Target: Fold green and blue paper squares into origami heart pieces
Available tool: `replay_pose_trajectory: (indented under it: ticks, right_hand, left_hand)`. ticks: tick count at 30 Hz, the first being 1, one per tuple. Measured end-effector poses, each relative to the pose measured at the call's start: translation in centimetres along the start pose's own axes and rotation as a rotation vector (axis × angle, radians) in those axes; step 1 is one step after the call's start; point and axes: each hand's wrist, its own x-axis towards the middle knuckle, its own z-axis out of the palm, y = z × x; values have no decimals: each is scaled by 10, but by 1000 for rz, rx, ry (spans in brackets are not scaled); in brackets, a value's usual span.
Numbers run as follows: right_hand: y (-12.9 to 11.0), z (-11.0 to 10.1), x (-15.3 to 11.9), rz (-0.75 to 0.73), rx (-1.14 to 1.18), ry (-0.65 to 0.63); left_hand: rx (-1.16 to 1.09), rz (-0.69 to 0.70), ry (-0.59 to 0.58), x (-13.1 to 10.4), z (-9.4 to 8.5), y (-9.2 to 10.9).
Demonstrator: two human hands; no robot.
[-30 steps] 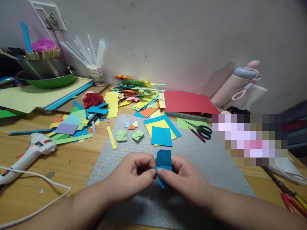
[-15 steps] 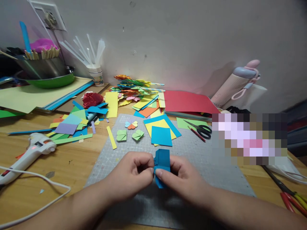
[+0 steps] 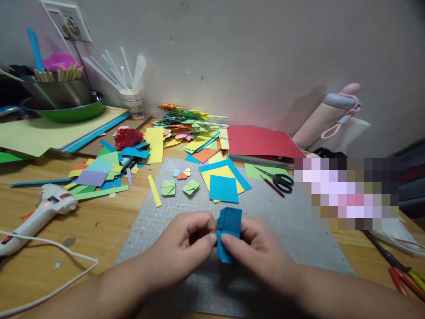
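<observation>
A folded blue paper is held upright above the grey cutting mat. My left hand pinches its left edge between thumb and fingertips. From the right, my right hand grips the same paper, thumb on the front and fingers behind. Beyond the hands lie two green folded pieces, a multicoloured paper flower and a blue square sheet on top of yellow paper.
Black scissors and a pencil lie at the mat's right. A glue gun with its cord, paper scraps and a red paper flower are at left. A red sheet lies behind.
Both hands and the blue paper have shifted slightly to the right. The paper is turned a little, so more of its upper panel shows.
</observation>
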Motion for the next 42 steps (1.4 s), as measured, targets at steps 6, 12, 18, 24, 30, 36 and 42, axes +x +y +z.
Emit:
replay_pose_trajectory:
  ticks: [6,12,18,24,30,36,42]
  right_hand:
    - [5,-1,2,226,366,-28]
    - [6,0,0,251,455,-42]
    - [2,0,1,245,428,-49]
    - [-1,0,0,241,370,-50]
    - [0,-1,0,225,354,-68]
    - [-1,-1,-1,213,352,-66]
    - [-1,0,-1,202,329,-68]
  left_hand:
    - [-382,-58,-114,1,-4,0]
    - [-531,-94,-149,2,-3,-2]
    - [-505,-91,-179,2,-6,-4]
    - [-439,-102,-170,1,-6,-4]
    - [-413,-89,-176,1,-6,-4]
    - [-393,-83,-172,0,-7,-4]
    - [-388,-61,-159,0,-6,-3]
